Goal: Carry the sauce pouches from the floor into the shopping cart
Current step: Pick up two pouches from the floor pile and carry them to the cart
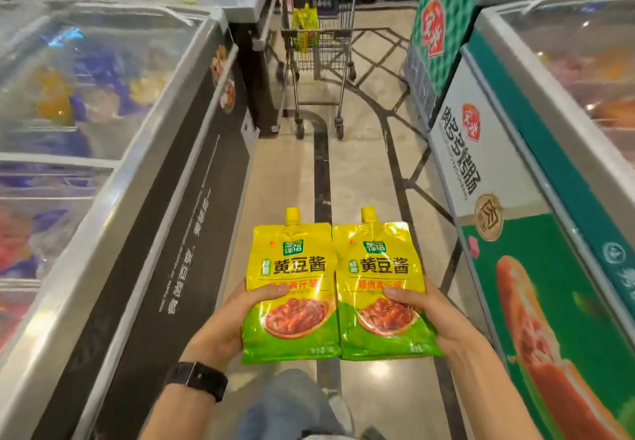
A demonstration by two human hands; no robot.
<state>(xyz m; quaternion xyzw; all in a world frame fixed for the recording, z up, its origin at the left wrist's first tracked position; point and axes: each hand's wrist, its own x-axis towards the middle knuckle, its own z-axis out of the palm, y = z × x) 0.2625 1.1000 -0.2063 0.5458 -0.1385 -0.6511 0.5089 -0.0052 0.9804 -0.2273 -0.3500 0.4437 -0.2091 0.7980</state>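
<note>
The left hand (237,316) grips a glossy yellow-green spouted left pouch (292,288); the right hand (426,312) grips the right pouch (381,288), edges touching. A wire cart (319,37) stands far up the aisle, holding yellow packs (304,25).

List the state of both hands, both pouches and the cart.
left hand, grips left pouch, thumb on front
right hand, grips right pouch, thumb on front
left pouch, held, spout up, capped
right pouch, held, spout up, capped
shopping cart, standing ahead, yellow packs inside
</note>
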